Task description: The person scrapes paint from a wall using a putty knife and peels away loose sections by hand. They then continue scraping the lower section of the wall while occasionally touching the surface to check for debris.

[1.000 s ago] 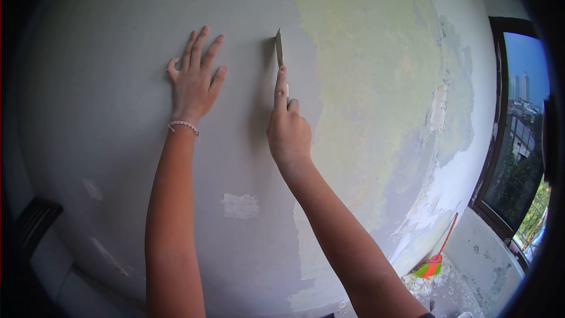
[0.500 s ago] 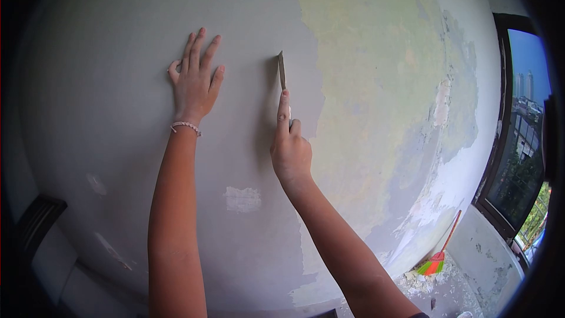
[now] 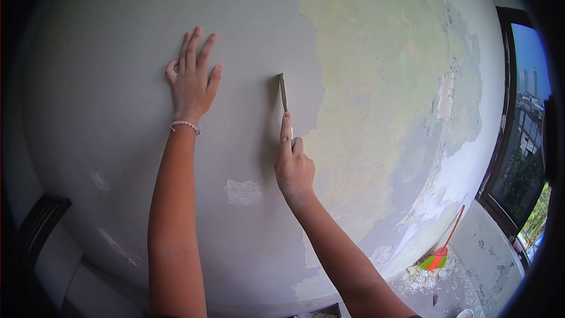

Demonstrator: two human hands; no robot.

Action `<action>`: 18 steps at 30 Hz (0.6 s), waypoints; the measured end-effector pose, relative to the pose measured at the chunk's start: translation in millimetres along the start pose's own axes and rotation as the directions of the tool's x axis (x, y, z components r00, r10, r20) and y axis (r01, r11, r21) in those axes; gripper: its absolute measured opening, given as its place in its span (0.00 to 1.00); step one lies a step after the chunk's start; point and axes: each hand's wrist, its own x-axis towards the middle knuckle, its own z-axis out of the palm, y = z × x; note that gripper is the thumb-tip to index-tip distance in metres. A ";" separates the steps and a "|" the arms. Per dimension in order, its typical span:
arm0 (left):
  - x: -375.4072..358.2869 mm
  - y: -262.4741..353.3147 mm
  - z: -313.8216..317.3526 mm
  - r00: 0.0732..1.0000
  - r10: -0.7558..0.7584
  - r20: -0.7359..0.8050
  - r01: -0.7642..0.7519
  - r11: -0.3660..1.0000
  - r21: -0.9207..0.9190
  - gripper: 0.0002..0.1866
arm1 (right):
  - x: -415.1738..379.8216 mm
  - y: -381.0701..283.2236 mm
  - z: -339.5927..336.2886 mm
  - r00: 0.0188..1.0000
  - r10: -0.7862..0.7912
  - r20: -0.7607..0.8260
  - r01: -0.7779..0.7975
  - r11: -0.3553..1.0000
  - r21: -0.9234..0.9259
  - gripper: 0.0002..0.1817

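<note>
A wall [image 3: 247, 41] fills most of the view, grey on the left, with a pale green bare area [image 3: 371, 82] on its right. My left hand [image 3: 191, 85] lies against the grey surface, fingers spread and holding nothing; a braided bracelet circles its wrist. To its right, my right hand [image 3: 295, 171] grips a scraper [image 3: 282, 91], index finger stretched along it. The narrow blade points upward, seen nearly edge-on, its tip at the grey paint left of the ragged paint edge. My fingers cover most of the handle.
On the right is a dark-framed window [image 3: 500, 182]. A red and green broom [image 3: 435, 259] leans in the corner below, among paint flakes on the floor [image 3: 456, 285]. At lower left stands a dark slatted object [image 3: 42, 224]. A whitish patch [image 3: 243, 193] marks the wall below my hands.
My right hand and the scraper have moved a short way down the wall. My left hand stays in nearly the same place.
</note>
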 end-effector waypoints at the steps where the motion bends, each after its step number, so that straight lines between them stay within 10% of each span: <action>1: -0.9 -0.7 0.9 1.000 0.001 -0.002 -0.001 1.000 -0.002 0.33 | -2.9 0.6 0.1 1.000 -0.007 -0.009 0.007 1.000 -0.003 0.51; 18: -0.3 -2.1 6.4 1.000 -0.002 -0.004 0.002 1.000 0.013 0.33 | -44.8 8.3 5.6 0.999 -0.023 -0.039 0.021 0.999 -0.029 0.49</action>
